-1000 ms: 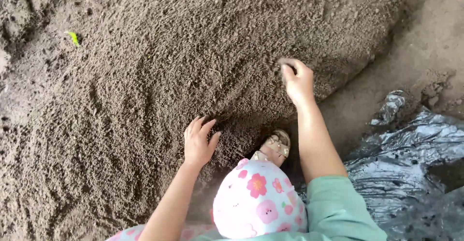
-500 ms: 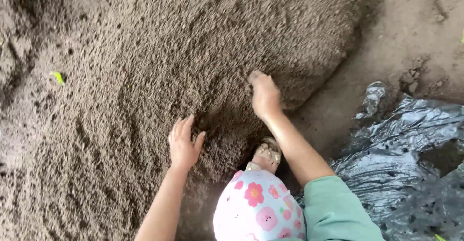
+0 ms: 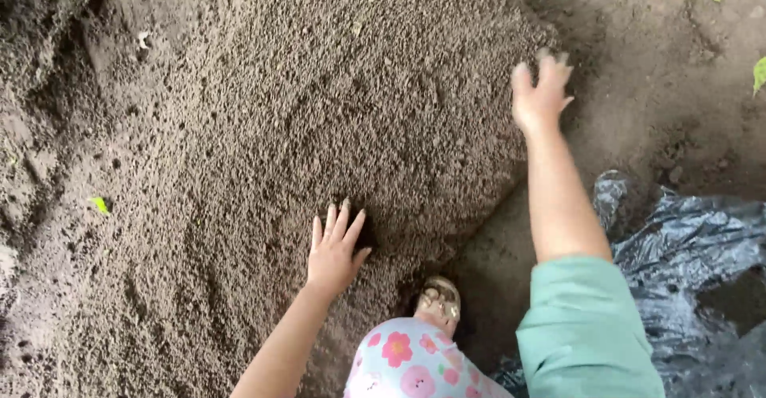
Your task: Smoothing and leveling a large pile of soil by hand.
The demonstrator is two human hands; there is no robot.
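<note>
A person crouched at the edge of a broad heap of brown soil (image 3: 303, 111) works it with both bare hands. The left hand (image 3: 335, 250) lies flat on the near slope, fingers spread wide and their tips pushed into a small dark hollow; it holds nothing. The right hand (image 3: 541, 91) is stretched far out to the heap's right-hand margin, fingers splayed and blurred, the palm down over the loose grains where the mound meets the packed ground (image 3: 678, 87); nothing is clasped in it either, so far as the blur allows one to tell.

Half a second ago the right hand was low and close in, fingers drawn together and buried in the slope just above the sandal; a second ago it was pinched shut on the surface a little higher. It has since swung up and outward to the far rim and opened. The left hand has scarcely shifted, staying planted on the same patch. Judging from that, the work looks like raking or gathering soil from the edge, one hand steadying while the other ranges over the pile.

Below the hands, a sandalled foot (image 3: 439, 302) presses against the base of the heap, beside a knee in flower-printed cloth (image 3: 403, 362). A green sleeve (image 3: 586, 326) covers the right upper arm. Crumpled black plastic sheeting (image 3: 694, 270) lies on the ground to the right, well clear of the soil.
</note>
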